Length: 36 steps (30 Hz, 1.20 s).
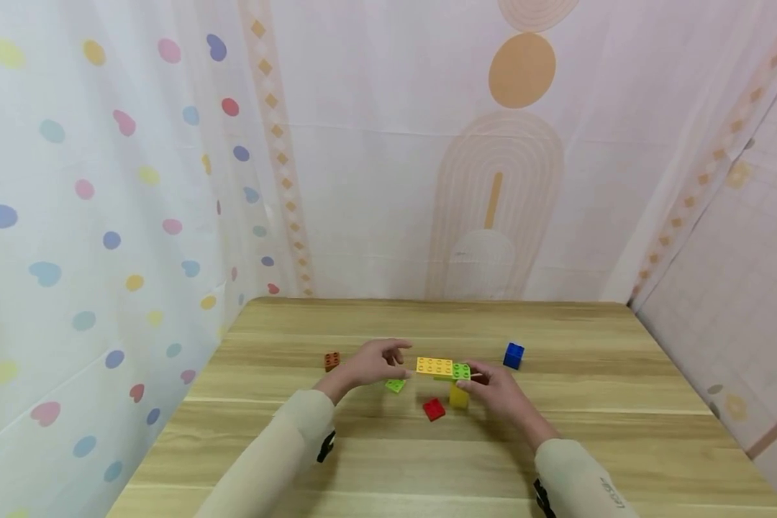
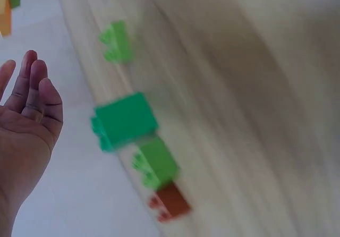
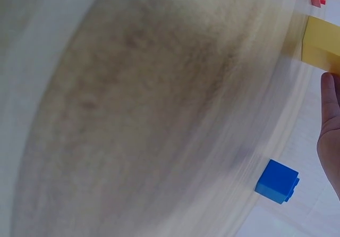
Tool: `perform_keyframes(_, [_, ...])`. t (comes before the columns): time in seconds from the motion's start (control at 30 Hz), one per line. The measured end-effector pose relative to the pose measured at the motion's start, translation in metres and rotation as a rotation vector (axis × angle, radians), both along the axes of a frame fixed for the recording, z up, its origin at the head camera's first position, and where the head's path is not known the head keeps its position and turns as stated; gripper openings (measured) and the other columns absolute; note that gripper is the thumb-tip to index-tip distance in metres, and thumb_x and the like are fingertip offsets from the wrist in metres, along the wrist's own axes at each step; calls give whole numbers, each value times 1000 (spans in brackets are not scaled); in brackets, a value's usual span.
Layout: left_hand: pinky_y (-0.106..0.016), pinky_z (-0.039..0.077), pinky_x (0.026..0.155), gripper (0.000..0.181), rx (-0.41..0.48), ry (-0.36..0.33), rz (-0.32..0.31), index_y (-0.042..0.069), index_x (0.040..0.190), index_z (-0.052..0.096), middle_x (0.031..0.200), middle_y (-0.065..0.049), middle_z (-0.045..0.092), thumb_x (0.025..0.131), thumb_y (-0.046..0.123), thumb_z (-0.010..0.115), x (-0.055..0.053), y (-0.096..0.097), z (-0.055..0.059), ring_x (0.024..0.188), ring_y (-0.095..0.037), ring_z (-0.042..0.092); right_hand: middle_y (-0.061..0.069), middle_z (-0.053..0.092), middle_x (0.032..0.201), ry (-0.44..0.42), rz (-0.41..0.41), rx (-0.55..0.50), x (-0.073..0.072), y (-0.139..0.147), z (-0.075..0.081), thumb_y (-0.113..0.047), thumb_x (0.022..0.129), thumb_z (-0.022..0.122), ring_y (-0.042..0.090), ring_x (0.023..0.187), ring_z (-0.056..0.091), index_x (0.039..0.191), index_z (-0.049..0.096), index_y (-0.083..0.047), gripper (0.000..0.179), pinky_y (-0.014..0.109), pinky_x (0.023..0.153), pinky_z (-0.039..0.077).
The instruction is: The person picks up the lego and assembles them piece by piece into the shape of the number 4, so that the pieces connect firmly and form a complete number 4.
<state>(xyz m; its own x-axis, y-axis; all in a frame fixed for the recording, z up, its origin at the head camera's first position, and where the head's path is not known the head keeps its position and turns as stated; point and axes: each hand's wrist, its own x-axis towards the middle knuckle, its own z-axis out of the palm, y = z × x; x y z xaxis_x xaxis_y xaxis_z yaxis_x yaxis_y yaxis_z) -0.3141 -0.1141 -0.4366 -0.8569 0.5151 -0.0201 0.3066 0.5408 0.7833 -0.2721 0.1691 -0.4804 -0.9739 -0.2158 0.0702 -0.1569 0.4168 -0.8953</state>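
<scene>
My right hand (image 1: 500, 392) grips a toy building brick assembly at its right end, around the small green brick (image 1: 461, 371). From that brick a long yellow brick (image 1: 434, 366) with studs on top reaches left. A taller yellow block (image 1: 458, 397) stands below; in the right wrist view the fingertips lie against a yellow block (image 3: 321, 43). My left hand (image 1: 372, 363) hovers left of the long yellow brick, apart from it, with relaxed fingers and nothing held. A lime-green brick (image 1: 396, 385) lies just under it. In front lies a flat red brick (image 1: 434, 409).
A blue brick (image 1: 514, 355) sits behind my right hand, and a brown brick (image 1: 332, 360) left of my left hand. The left wrist view shows a darker green brick (image 2: 127, 121) among lime ones. Patterned curtains (image 1: 362, 180) border the wooden table (image 1: 375, 475).
</scene>
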Motion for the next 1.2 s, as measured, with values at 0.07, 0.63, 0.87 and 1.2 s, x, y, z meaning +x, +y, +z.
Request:
perform_keyframes(0.07, [-37,48,81,57,19,-7,19,4,141,54,111,-15,62,90,20,74,2,-10,-5,95,-20,55,7,68,111,2,-1,0,0,0,0,-19,94,71,21,98,63,129,66,-11,37,35,78,55])
perform_keyframes(0.63, [-42,48,93,49,195,-68,149,3,132,61,116,-7,64,91,25,75,52,13,-63,108,-22,57,7,67,114,-18,-11,-1,1,0,2,-19,94,70,20,100,63,132,64,-11,40,33,80,54])
perform_keyframes(0.87, [-47,46,96,52,202,-2,229,0,127,63,119,-10,62,87,29,79,64,35,-71,111,-27,56,6,68,113,-9,-11,10,0,1,2,-19,94,70,21,102,63,132,65,-12,39,35,82,54])
perform_keyframes(1.2, [-40,36,86,43,41,131,296,9,114,72,102,1,59,82,34,83,69,50,-76,98,-20,48,8,68,114,8,13,14,1,1,4,-20,95,69,21,101,63,132,64,-9,39,34,82,54])
